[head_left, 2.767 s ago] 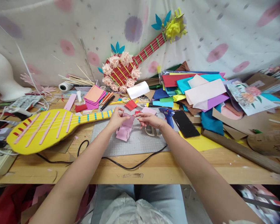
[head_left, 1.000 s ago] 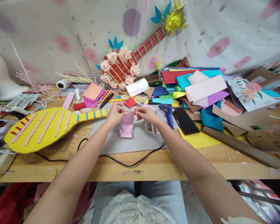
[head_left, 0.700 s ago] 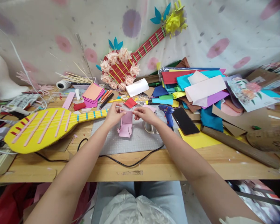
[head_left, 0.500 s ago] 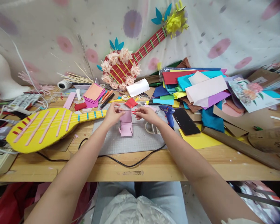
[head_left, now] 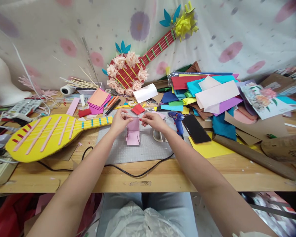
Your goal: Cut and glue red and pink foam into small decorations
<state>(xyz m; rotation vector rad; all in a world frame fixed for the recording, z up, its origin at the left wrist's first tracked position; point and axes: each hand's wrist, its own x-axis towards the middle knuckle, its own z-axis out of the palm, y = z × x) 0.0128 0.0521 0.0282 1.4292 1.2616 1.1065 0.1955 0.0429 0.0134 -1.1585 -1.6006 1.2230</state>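
A small pink cardboard chair [head_left: 133, 136] stands on the grey cutting mat [head_left: 128, 157], its upright back away from me. My left hand [head_left: 121, 121] is closed in a pinch at the back's upper left corner. At the upper right corner, my right hand [head_left: 153, 121] has its fingertips pinched together against the edge. Red shows at those fingertips; whether it is a small piece or the nails I cannot make out. Scissors [head_left: 158, 135] lie partly under my right hand. A blue glue gun [head_left: 179, 123] rests just right of them.
A yellow cardboard lute [head_left: 43, 136] lies at left, its neck reaching my left hand. Behind stands a red flowered instrument [head_left: 130, 74]. A phone [head_left: 196, 129], stacked coloured sheets [head_left: 212, 89] and a brown tube [head_left: 254, 156] lie at right. A black cable [head_left: 135, 175] loops along the front.
My right hand has moved slightly left, bringing its fingertips up to the chair back's right edge. My left hand keeps its pinch, and the chair stays in place.
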